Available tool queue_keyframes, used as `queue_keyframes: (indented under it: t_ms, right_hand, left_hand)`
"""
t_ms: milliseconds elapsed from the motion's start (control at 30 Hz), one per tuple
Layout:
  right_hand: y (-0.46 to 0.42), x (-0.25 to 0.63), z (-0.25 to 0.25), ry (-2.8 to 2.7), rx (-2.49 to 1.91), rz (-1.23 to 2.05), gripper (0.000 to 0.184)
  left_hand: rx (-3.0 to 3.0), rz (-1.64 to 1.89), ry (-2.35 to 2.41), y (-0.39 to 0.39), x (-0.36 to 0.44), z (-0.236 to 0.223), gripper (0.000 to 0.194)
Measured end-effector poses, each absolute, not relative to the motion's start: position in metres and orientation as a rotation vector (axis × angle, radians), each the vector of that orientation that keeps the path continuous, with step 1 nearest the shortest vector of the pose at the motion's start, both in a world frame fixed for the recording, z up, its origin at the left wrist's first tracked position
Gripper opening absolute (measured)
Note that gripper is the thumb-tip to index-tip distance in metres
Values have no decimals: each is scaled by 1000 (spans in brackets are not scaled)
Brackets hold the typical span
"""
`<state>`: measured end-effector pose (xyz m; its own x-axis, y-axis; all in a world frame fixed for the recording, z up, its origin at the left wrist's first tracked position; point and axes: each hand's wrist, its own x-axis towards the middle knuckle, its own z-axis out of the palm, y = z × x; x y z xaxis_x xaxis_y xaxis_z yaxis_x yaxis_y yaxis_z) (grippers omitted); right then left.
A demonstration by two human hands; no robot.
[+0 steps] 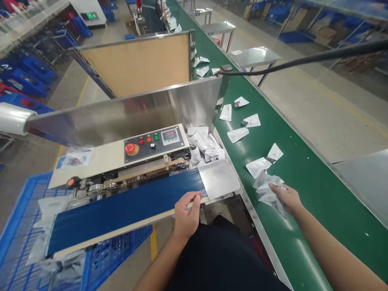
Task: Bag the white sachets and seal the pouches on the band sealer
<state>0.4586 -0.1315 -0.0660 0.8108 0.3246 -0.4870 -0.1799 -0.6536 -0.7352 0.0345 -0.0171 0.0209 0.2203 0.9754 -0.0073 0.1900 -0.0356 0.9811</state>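
Fingers [275, 187] on crumpled foil pouches [265, 193], blue crate [18, 238] holding bags [51, 208]

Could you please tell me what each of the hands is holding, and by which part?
The left hand grips the near edge of the sealer's blue panel; the right hand grasps crumpled silver pouches from on top.

green belt [321, 202] free beside right hand [285, 198], steel plate [121, 113] probably blocking ahead

Blue plastic crates [28, 74], left of aisle; stainless-steel side table [254, 56] beyond green conveyor belt [321, 194]; black cable [303, 60] overhead.
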Motion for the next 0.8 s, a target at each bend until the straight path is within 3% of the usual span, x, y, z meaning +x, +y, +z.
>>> queue_keyframes:
  t_ms: [133,267,467,600,733,800]
  right_hand:
    - [-123,419,14,-293,-2094,908,59]
    - [-83,354,63,-615,-1755,1279,52]
    - [-25,298,62,-802,-1554,1317,55]
    - [-15,305,55,-1016,-1572,1254,58]
    - [-5,321,53,-973,-1614,1206,74]
    - [4,323,54,-1015,-1653,1229,72]
  left_hand:
    - [1658,931,994,9,64,27,26]
    - [1627,895,882,26,108,23,42]
    - [1182,996,938,34,115,7,52]
    - [1041,1081,1065,33,104,0,54]
    - [920,1207,1296,31,91,-3,57]
    - [889,1222,1335,31,83,-4,57]
